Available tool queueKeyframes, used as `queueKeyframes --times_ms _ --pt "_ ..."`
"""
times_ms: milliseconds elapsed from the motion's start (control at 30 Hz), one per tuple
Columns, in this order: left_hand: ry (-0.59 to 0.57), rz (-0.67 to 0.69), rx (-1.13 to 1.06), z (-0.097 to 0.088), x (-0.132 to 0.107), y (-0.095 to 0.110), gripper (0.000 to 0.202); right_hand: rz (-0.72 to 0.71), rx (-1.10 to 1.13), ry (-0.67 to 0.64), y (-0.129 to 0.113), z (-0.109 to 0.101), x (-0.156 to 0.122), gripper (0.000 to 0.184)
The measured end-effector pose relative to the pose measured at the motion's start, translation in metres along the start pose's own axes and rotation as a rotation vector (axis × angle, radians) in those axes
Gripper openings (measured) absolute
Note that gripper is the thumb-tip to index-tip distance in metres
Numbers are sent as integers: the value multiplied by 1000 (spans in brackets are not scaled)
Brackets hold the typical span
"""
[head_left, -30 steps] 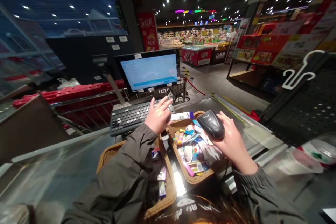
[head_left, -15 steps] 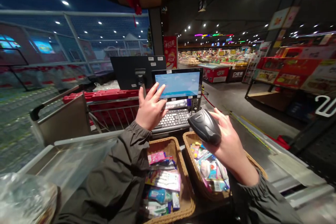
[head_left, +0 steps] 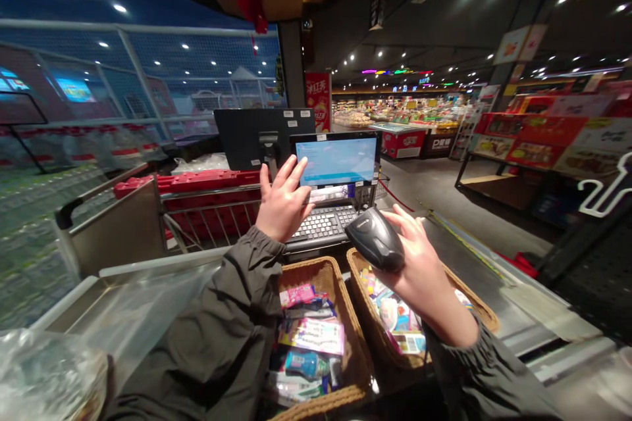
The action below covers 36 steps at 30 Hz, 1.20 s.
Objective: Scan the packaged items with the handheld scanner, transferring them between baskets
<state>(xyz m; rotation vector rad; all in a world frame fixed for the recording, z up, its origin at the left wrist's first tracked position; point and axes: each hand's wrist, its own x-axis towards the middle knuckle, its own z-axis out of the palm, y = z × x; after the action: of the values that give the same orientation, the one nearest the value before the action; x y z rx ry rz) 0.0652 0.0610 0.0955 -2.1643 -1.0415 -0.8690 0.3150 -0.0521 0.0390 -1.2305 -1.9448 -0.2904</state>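
Observation:
My right hand (head_left: 412,253) is wrapped round a black handheld barcode scanner (head_left: 375,240), held above the right wicker basket (head_left: 358,270). My left hand (head_left: 283,200) is raised with its fingers spread and nothing in it, in front of the lit monitor (head_left: 338,161) and at the left end of the black keyboard (head_left: 326,222). Below the hands, the left wicker basket (head_left: 353,342) holds several small packs and a blue bottle (head_left: 306,364). Small packaged goods fill the right basket too. The scanner's handle is hidden by my palm.
A second monitor (head_left: 264,138) stands with its back to me. Left of it is a metal cart (head_left: 212,217) with red crates. A clear plastic bag (head_left: 44,368) lies at the lower left. A white hanger (head_left: 605,191) hangs at the right, beyond the counter (head_left: 474,263).
My right hand with the scanner has moved slightly left. The left hand stays nearly in place, fingers still spread. The view has shifted a little.

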Motion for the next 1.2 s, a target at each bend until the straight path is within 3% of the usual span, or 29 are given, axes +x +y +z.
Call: queueKeyframes --times_ms 433,667,967,1200 --pt "-38 -38 -16 -1 -18 -11 11 -26 34 -74 -9 8 -6 47" --pt "-120 -74 -11 3 -36 -16 11 -1 48 -111 -9 19 -8 45" --pt "-261 -101 -76 19 -85 -17 11 43 105 -224 -10 43 -17 37" --pt "-465 -111 -129 45 -136 -11 12 60 131 -370 -4 64 -33 42"
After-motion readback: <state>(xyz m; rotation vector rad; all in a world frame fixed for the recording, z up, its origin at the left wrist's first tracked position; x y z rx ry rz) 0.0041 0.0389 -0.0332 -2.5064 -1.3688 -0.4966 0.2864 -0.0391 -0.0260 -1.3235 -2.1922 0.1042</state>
